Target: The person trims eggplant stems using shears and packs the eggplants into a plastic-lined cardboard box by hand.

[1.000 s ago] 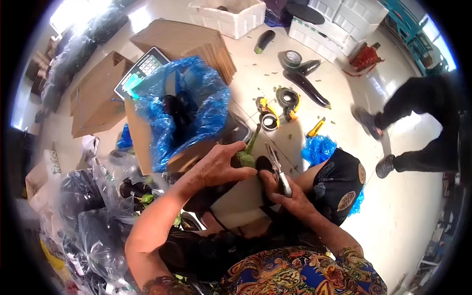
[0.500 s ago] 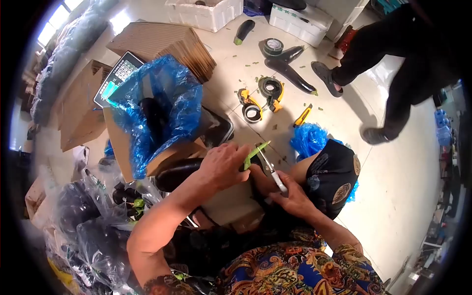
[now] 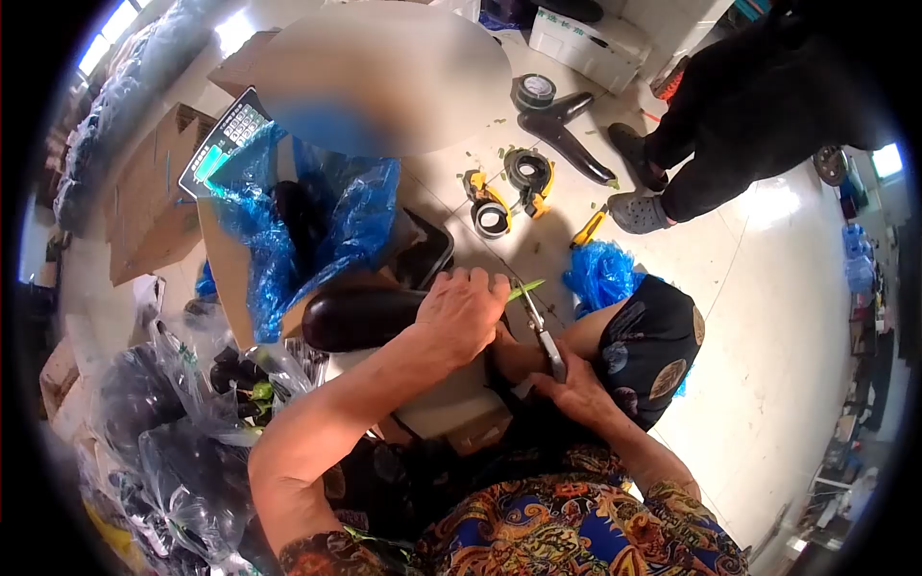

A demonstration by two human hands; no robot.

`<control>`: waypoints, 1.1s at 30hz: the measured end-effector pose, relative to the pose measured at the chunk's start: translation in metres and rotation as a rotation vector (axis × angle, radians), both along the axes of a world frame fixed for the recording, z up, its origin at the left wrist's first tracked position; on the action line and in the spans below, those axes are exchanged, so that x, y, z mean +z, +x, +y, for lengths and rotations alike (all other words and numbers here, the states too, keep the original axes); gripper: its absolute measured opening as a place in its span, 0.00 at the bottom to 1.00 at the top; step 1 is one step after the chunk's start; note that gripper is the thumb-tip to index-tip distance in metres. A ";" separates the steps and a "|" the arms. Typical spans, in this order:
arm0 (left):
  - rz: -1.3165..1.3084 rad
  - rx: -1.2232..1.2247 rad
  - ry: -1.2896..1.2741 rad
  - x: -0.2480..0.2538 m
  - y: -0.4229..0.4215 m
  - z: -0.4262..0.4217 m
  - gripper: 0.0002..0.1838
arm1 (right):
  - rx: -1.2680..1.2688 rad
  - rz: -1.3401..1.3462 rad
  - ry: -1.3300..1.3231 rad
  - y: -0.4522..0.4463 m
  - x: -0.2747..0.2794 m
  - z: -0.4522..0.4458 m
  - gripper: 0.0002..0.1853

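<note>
Purple-black eggplant (image 3: pixel 357 319) in grip of left hand (image 3: pixel 463 313) near stem end, just before blue-lined carton (image 3: pixel 221 261) | scissors (image 3: pixel 550 353) in closed right hand (image 3: pixel 579 389), blades at green stem (image 3: pixel 528 288) | step: apparently trimming stem | next move: steady stem, fingertips clear

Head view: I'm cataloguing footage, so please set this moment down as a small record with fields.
Left hand: grips the stem end of a large dark eggplant
Right hand: holds scissors, blade tips at the green stem
Cut state: stem attached or severed, cannot tell
Carton: open, lined with blue plastic, dark produce inside
Beside carton: scale, display lit
On floor: tape dispensers, yellow cutter, two more eggplants
Nearby: another person's legs, dark trousers
Obscured: top area, by a blur
</note>
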State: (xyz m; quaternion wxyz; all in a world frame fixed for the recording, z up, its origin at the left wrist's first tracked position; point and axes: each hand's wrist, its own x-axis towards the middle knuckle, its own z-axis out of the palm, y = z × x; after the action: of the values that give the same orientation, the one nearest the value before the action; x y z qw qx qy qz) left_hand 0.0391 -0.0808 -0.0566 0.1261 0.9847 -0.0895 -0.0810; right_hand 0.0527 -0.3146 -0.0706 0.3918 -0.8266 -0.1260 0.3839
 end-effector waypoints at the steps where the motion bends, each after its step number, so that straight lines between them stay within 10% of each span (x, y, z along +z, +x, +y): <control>1: 0.001 -0.008 0.016 -0.001 0.000 0.000 0.33 | 0.018 0.002 -0.017 0.002 -0.004 -0.002 0.29; 8: -0.356 0.051 -0.152 -0.019 -0.016 0.015 0.31 | -0.136 0.161 0.130 -0.010 -0.041 -0.011 0.25; 13: -0.067 0.262 -0.574 0.112 -0.064 0.087 0.23 | -0.328 0.309 0.183 -0.021 -0.056 0.005 0.21; 16: -0.365 0.611 -0.484 0.170 -0.155 0.110 0.24 | -0.197 0.493 0.222 -0.027 -0.087 0.019 0.16; 33: 0.102 2.046 -0.202 -0.012 -0.612 -0.145 0.27 | 0.139 0.644 0.039 -0.043 -0.128 0.034 0.13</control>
State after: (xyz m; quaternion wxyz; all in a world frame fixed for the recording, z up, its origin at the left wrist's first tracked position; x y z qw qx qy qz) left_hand -0.5728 -0.2257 -0.0689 0.2206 0.5699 0.7910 0.0312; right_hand 0.0099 -0.2806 -0.1989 0.4002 -0.6446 -0.0591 0.6487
